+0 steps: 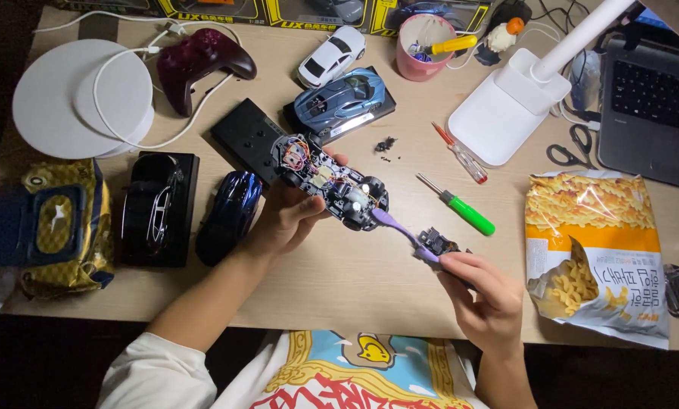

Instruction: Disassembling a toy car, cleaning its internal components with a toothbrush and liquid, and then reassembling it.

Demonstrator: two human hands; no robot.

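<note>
My left hand grips an opened toy car chassis with bare wires and circuit parts showing, tilted above the wooden table. My right hand holds a purple tool whose tip touches the chassis's front end. A small dark part lies right next to the fingers of that hand. A green-handled screwdriver lies just beyond, and a red-tipped clear one farther back.
Around lie a blue toy car shell, a black toy car on a base, a blue car, a white car, a dark red game controller, a snack bag, scissors, a white lamp base, a pink cup and a laptop.
</note>
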